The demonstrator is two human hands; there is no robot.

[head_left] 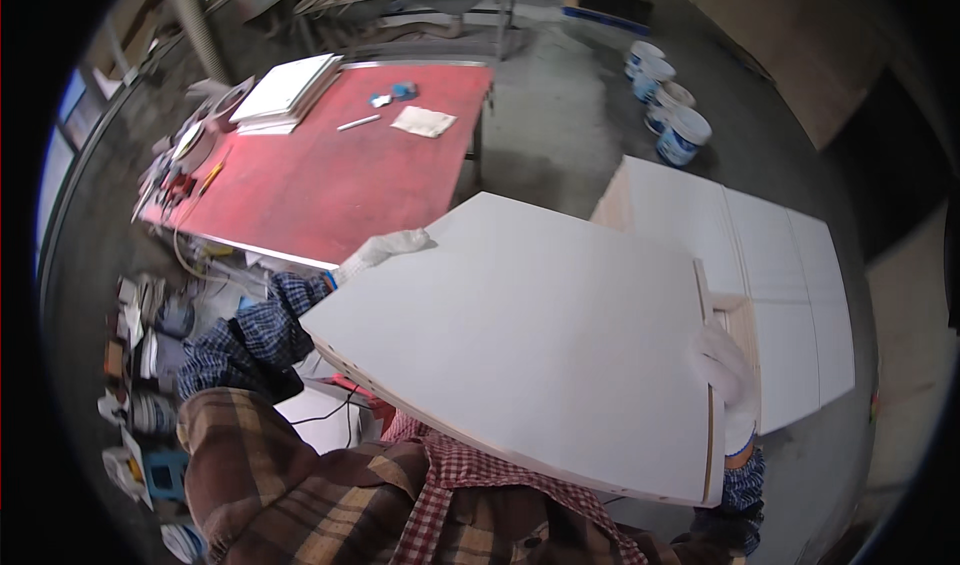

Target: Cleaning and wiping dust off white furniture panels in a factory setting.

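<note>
A large white panel [520, 335] with pale, wood-coloured edges spans the space before my body, tilted and held in both hands. Small holes dot its near edge, and a brown strip runs along its right edge. My left hand [385, 250], in a white knit glove, grips the far left edge, its fingers partly hidden. On the right edge, my gloved right hand [728, 375] is closed around the panel, with the thumb side over the top face. Just beyond that hand stand stacks of similar white panels [785, 255].
To the left is a red-topped table [330, 185] bearing a stack of white boards [285, 95], a cloth [424, 121], a white stick [358, 122] and tools. Several paint buckets [684, 136] line the floor beyond. Clutter, including a blue stool [165, 475], lies at lower left.
</note>
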